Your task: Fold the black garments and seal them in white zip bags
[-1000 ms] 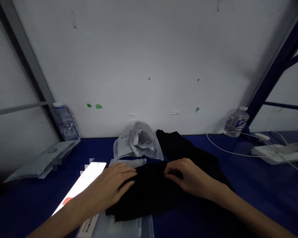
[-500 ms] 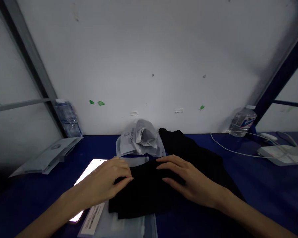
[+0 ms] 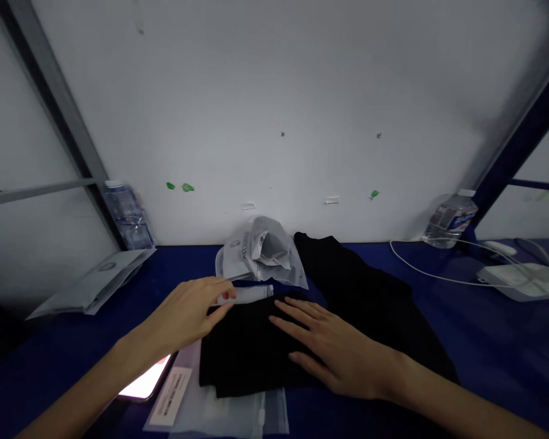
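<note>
A folded black garment (image 3: 251,353) lies over a translucent zip bag (image 3: 233,417) that bears a white barcode label (image 3: 171,396). My right hand (image 3: 329,347) rests on the cloth with its fingers stretched out. My left hand (image 3: 196,311) is at the cloth's upper left corner, fingers bent, thumb and fingertips apart. Between them the bag's upper edge shows, and I see nothing held. Partly under my left forearm is a phone with a lit screen (image 3: 146,381). More black fabric (image 3: 370,286) spreads at the right and behind my right hand.
Crumpled translucent bags (image 3: 238,256) sit against the back wall. Flat packets (image 3: 96,280) lie at the left beside a water bottle (image 3: 128,213). At the right are another bottle (image 3: 451,219), a white cable (image 3: 421,271) and a white power strip (image 3: 507,283). The table (image 3: 183,259) is blue.
My right hand has moved left and down and now lies flatter on the garment. The left hand has shifted slightly left and up, its thumb and fingers farther apart.
</note>
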The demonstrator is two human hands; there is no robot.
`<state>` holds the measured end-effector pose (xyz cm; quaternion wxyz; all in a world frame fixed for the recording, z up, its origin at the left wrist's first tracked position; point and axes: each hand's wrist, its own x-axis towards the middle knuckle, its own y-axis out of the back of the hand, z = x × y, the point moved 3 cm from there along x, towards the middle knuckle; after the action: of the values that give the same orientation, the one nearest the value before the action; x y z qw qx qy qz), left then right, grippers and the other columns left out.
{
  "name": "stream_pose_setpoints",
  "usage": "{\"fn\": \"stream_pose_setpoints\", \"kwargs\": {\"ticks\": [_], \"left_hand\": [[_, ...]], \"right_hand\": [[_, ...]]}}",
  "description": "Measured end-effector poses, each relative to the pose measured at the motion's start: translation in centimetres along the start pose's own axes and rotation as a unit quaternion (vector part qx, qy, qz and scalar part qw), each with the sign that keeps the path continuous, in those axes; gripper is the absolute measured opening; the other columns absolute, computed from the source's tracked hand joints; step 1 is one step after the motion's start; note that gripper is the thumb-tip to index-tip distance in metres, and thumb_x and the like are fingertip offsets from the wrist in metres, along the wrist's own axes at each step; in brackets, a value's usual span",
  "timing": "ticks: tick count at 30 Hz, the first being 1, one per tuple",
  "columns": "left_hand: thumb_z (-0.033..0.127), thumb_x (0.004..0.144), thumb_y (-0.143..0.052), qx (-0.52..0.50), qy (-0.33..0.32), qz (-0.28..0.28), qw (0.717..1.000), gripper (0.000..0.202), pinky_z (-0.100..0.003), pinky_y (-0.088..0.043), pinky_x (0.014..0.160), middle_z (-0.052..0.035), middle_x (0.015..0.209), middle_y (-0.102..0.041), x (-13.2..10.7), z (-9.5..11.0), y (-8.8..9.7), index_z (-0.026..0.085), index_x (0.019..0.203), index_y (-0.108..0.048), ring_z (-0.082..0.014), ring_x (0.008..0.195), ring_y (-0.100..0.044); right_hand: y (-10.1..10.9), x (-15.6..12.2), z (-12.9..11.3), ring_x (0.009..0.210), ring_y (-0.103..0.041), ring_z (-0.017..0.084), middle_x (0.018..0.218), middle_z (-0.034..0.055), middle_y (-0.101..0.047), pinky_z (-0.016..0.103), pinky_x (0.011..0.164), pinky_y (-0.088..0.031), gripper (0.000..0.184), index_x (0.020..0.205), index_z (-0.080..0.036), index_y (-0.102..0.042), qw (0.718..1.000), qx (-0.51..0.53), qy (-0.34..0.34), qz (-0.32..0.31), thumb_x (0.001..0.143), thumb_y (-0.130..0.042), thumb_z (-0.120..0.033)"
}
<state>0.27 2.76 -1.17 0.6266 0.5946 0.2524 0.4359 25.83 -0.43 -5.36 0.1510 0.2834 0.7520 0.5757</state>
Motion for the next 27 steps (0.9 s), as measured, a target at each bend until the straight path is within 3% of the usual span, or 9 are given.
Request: {"fn": "stream_pose_setpoints", "kwargs": {"ticks": [9, 12, 15, 22, 27], "left_hand": [[0.026, 0.071, -0.058, 0.047, 0.051, -0.024, 0.997, 0.016, -0.032, -0.042, 0.062, -0.0039, 0.079, -0.070, -0.2, -1.3, -0.9, 0.022, 0.084, -0.068, -0.0247, 0.070, -0.064], [0.024, 0.070, -0.056, 0.041, 0.055, -0.021, 0.997, 0.015, -0.033, -0.042, 0.065, -0.0060, 0.083, -0.068, -0.2, -1.6, -1.1, 0.020, 0.081, -0.065, -0.0263, 0.078, -0.063], [0.021, 0.074, -0.052, 0.019, 0.065, -0.012, 0.998, 0.014, -0.034, -0.042, 0.070, -0.0073, 0.087, -0.066, -0.2, -1.7, -0.7, 0.020, 0.084, -0.061, -0.0272, 0.085, -0.061], [0.031, 0.095, -0.035, -0.106, 0.109, -0.024, 0.988, 0.015, -0.028, -0.037, 0.057, 0.0026, 0.066, -0.056, 0.1, -1.7, 0.2, 0.022, 0.097, -0.047, -0.0183, 0.060, -0.054], [0.042, 0.093, -0.045, -0.177, 0.111, -0.069, 0.976, 0.025, -0.026, -0.038, 0.055, 0.0043, 0.067, -0.060, -0.2, -2.0, -0.5, 0.023, 0.109, -0.046, -0.0168, 0.056, -0.056]], "right_hand": [[0.0, 0.0, 0.3, 0.149, -0.023, 0.027, 0.161, 0.0088, -0.028, 0.047, 0.120, -0.027, 0.056, 0.153, -0.025, -0.034, 1.000, 0.000, -0.012, 0.013, 0.101, -0.046, -0.042], [-0.1, -0.1, 0.3, 0.148, -0.025, 0.027, 0.160, 0.0089, -0.029, 0.048, 0.119, -0.028, 0.056, 0.152, -0.025, -0.035, 1.000, 0.004, -0.011, 0.018, 0.101, -0.047, -0.042], [-0.1, -0.1, 0.4, 0.147, -0.027, 0.027, 0.160, 0.0091, -0.031, 0.048, 0.119, -0.030, 0.055, 0.152, -0.025, -0.036, 1.000, -0.005, -0.011, 0.020, 0.100, -0.048, -0.041], [0.0, 0.4, 0.0, 0.147, -0.027, 0.023, 0.158, 0.0049, -0.036, 0.045, 0.119, -0.030, 0.048, 0.148, -0.026, -0.041, 0.994, -0.006, 0.037, 0.105, 0.101, -0.048, -0.029], [0.1, 0.6, -0.4, 0.139, -0.041, 0.021, 0.147, 0.0056, -0.051, 0.042, 0.116, -0.035, 0.036, 0.136, -0.026, -0.056, 0.997, 0.011, 0.049, 0.062, 0.101, -0.048, -0.027]]}}
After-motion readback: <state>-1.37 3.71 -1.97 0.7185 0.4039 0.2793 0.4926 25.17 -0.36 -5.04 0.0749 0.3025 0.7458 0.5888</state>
